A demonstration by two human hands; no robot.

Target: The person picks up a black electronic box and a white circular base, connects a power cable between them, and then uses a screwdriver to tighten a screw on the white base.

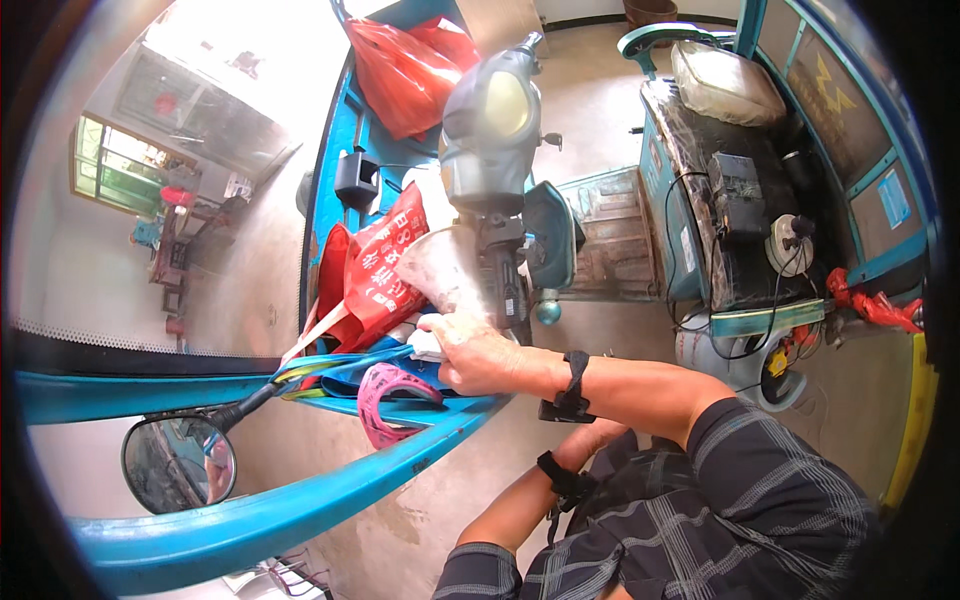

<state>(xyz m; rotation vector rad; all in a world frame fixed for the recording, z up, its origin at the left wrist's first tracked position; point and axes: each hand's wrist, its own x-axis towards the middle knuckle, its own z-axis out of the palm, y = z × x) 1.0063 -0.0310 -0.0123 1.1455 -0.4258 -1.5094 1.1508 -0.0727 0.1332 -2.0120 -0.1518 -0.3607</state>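
Observation:
My right hand [470,355] reaches into the blue front tray [460,420] of a vehicle, fingers curled at a small white item [428,343]; what exactly they grip is unclear. Just above it are a translucent pale plastic piece [440,268] and a red printed bag [370,270] with straps. A pink ring-shaped item [395,405] and coloured straps [330,370] lie beside the hand. The grey handlebar housing [485,140] stands above, near another red plastic bag [400,60]. My left hand [600,435] is lower right, mostly behind my right forearm, its fingers hidden.
A round mirror [178,462] juts from the left of the blue frame [260,530]. On the right, a worn seat box [680,210] carries a dark device, cables and a plastic container [730,85]. A doorway at left shows a room with a window [120,160].

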